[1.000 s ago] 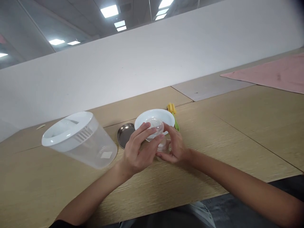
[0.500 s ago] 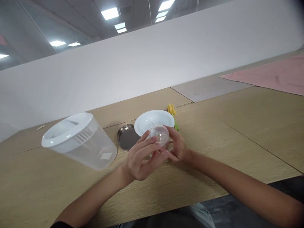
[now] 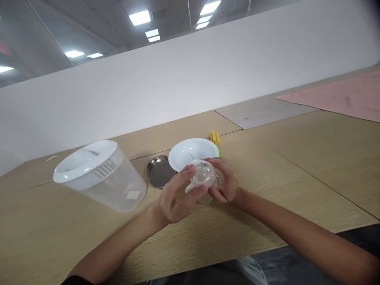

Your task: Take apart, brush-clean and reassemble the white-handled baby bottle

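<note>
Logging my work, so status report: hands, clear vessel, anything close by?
Right hand gripping clear domed vessel. Left hand curled at its other side, contact unclear. White bowl just behind.

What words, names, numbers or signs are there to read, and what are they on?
There are none that can be read.
White patch on the tall plastic pitcher: any writing is too small or blurred to make out.
Clear pot with a spout: no letters show, though the right hand hides part.
</note>
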Available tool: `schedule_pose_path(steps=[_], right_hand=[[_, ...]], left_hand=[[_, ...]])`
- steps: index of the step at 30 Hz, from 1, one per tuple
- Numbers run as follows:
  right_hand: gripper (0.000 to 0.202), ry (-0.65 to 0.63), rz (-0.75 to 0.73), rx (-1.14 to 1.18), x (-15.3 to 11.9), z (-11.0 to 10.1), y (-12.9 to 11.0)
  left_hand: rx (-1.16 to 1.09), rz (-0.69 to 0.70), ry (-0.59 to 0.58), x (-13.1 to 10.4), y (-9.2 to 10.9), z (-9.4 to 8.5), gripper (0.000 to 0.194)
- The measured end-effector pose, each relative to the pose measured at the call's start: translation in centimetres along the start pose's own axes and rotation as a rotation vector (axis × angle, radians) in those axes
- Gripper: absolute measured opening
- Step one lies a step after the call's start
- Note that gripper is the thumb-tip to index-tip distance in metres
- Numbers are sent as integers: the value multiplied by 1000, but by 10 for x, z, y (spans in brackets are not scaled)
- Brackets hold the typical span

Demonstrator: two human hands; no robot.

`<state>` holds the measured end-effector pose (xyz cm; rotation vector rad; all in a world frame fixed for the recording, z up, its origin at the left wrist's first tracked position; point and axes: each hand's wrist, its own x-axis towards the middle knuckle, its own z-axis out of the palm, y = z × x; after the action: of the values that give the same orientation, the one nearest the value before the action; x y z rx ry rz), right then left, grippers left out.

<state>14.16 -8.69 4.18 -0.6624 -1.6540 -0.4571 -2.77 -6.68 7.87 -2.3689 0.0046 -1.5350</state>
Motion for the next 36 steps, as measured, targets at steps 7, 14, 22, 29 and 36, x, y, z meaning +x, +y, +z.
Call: schedule_pose_path(steps=[7, 14, 22, 29, 36], right_hand=[[53, -66, 35, -109, -5, 2, 2], [50, -86, 133, -75, -8, 4, 3], [45, -156, 233, -44, -14, 5, 3], [53, -163, 221, -47, -16, 6, 4], [64, -171, 137, -48, -16, 6, 7]], left_hand=[[0, -71, -112, 3, -3, 0, 45], [-68, -155, -146, -9, -7, 8, 49], [-135, -242, -187, -18, -8, 15, 51], [-136, -241, -240, -20, -11, 15, 52], [-97, -175, -267, -20, -13, 16, 53]])
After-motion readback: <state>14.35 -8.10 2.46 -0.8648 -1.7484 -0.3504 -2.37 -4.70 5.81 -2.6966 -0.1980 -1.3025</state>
